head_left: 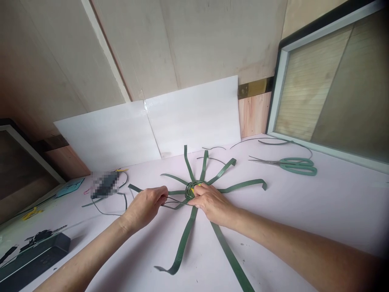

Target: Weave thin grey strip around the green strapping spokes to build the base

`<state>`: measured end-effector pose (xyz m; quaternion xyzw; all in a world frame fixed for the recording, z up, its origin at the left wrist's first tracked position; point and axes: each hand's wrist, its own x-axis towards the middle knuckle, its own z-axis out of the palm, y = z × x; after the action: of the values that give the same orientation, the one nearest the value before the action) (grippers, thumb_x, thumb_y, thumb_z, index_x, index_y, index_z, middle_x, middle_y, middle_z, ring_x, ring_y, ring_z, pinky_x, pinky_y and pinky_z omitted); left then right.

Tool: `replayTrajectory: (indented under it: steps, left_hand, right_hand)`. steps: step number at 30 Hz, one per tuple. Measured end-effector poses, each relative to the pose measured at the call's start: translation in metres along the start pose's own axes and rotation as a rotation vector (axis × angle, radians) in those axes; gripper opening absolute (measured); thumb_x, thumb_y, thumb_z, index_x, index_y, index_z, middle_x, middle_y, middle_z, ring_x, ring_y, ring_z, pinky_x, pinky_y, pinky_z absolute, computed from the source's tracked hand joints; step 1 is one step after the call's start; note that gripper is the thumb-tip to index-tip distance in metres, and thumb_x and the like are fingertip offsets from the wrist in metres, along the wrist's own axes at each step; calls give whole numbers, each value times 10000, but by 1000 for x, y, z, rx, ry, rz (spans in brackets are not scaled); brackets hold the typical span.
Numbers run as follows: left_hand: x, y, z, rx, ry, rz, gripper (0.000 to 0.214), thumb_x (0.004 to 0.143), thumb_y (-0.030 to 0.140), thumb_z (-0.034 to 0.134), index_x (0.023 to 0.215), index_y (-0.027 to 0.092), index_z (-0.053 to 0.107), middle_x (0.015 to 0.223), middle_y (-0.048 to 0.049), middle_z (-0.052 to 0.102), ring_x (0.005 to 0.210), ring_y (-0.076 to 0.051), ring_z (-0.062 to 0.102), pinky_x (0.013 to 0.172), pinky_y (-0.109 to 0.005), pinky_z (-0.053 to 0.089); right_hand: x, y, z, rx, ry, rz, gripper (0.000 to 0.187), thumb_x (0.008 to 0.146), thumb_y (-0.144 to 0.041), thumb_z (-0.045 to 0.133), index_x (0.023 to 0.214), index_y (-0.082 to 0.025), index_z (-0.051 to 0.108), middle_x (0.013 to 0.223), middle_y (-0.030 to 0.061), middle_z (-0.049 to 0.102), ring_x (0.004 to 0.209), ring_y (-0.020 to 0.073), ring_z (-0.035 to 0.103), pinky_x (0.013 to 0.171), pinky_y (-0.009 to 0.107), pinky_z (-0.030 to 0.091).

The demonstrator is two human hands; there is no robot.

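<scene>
A round piece of green weaving point(190, 190) lies on the pale table, with several flat green strips point(186, 239) spreading out from it like spokes. Its middle is ringed by narrow green strands, and a bit of yellow shows there. My left hand point(150, 202) is closed on a thin green strand point(178, 201) to the left of the weave, which runs from its fingers to the ring. Over the right side of the ring, my right hand point(212, 202) pinches the weave's edge where that strand meets it. The right fingers hide part of the ring.
Green-handled scissors point(296, 165) lie at the right, near loose thin green strands point(275, 142). At the left are a blurred dark object point(105, 185), a dark box point(36, 259) and a yellow item point(32, 213). White panels point(194, 117) lean against the back wall.
</scene>
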<state>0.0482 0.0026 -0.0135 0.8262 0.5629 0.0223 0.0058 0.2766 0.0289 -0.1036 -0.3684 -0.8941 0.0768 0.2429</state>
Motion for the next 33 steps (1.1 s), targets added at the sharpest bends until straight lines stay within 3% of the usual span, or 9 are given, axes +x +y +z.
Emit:
replayTrajectory:
  steps: [7, 12, 16, 18, 20, 22, 25, 28, 33]
  left_hand:
    - [-27, -1, 2, 26, -256, -102, 191, 891, 178, 343, 758, 223, 473, 605, 23, 530, 539, -139, 426, 524, -250, 255]
    - [-33, 4, 12, -12, -299, -169, 175, 799, 145, 415, 646, 205, 476, 599, 15, 546, 544, -133, 453, 509, -245, 248]
    - [-40, 5, 20, -87, -238, -213, 290, 868, 207, 376, 617, 202, 520, 568, 13, 570, 533, -133, 497, 530, -241, 328]
    - [-48, 1, 28, -103, -159, -224, 386, 930, 236, 292, 718, 212, 614, 634, -1, 631, 585, -147, 566, 591, -255, 406]
    - [-56, -4, 40, -53, -40, -204, 426, 950, 220, 243, 1008, 223, 665, 906, -39, 711, 737, -175, 643, 674, -286, 469]
    - [-59, -10, 54, 15, 82, -153, 452, 930, 176, 282, 1301, 218, 536, 1284, -86, 611, 987, -214, 650, 776, -323, 509]
    - [-48, -15, 69, 58, 195, -19, 511, 900, 151, 396, 1410, 185, 412, 1468, -129, 442, 1247, -264, 517, 958, -407, 482]
    - [-26, -10, 70, 1, 180, 89, 427, 904, 118, 419, 1318, 177, 501, 1338, -131, 555, 1190, -255, 540, 1001, -432, 454]
    - [-4, 3, 54, -152, 34, -49, 201, 910, 142, 430, 988, 177, 612, 990, -76, 633, 895, -203, 608, 800, -320, 495]
  right_hand:
    - [1, 0, 0, 36, -22, 41, 398, 855, 20, 507, 971, -273, 752, 870, 38, 529, 846, 176, 442, 760, 318, 360]
    - [1, 0, 0, 31, 1, 25, 393, 832, 41, 510, 931, -259, 745, 866, 34, 516, 854, 174, 443, 778, 319, 353]
    - [0, -1, 0, 36, 1, 27, 405, 850, 30, 500, 952, -275, 745, 866, 33, 505, 851, 173, 438, 775, 317, 345]
    - [0, -1, 0, 36, 1, 30, 383, 850, 22, 507, 944, -263, 745, 862, 34, 500, 850, 172, 435, 774, 315, 343]
    - [0, -1, 0, 29, -7, 33, 366, 838, 30, 512, 899, -245, 746, 857, 33, 492, 843, 169, 430, 765, 311, 340]
    - [0, 0, 0, 22, -16, 27, 370, 830, 39, 506, 861, -241, 747, 846, 32, 483, 832, 167, 423, 752, 305, 336]
    - [0, 0, -1, 17, -6, 9, 383, 850, 17, 495, 875, -262, 758, 831, 35, 474, 813, 168, 411, 741, 302, 336]
    - [0, 1, 0, 17, 15, 4, 357, 875, -30, 499, 901, -269, 764, 830, 42, 479, 809, 174, 411, 742, 301, 347]
    - [1, 0, 0, 27, -1, 25, 364, 865, -39, 526, 986, -297, 751, 850, 40, 493, 820, 174, 427, 757, 299, 361]
